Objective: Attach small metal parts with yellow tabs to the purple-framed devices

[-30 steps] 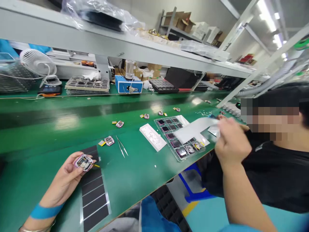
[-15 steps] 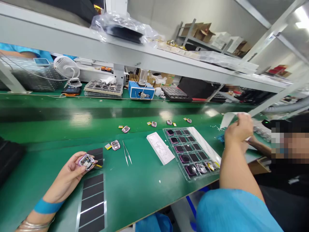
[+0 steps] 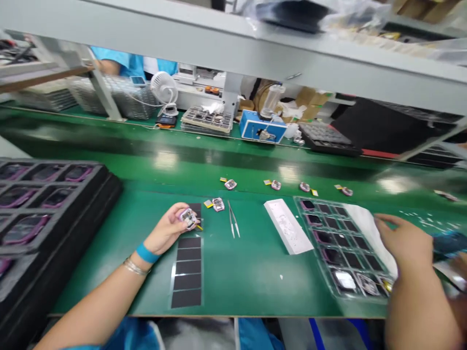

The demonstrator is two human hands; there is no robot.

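Note:
My left hand [image 3: 168, 227] is closed round an opened smartwatch case [image 3: 188, 218] with its inner parts facing up, and a yellow tab sticks out at its side. Beneath that hand lies a sheet of black adhesive pads [image 3: 187, 268]. A pair of tweezers [image 3: 234, 221] rests to the right, near another opened case [image 3: 218, 204] with its battery [image 3: 208, 204] beside it. My right hand [image 3: 406, 245] is at the right edge of a white paper sheet [image 3: 368, 221] beside a clear tray [image 3: 324, 272]. Its fingers are blurred, and a grip on the paper cannot be made out.
A white box lid [image 3: 290, 228] holding tiny parts lies left of the tray. Several opened cases with batteries, such as one case [image 3: 276, 185], line the back. A black foam tray [image 3: 91, 204] of watches stands at left. A grey shelf beam [image 3: 204, 43] crosses above.
The view has swung left, bringing the foam tray in. My right hand has come down from the raised white sheet to beside the tray. My left hand still holds the watch case.

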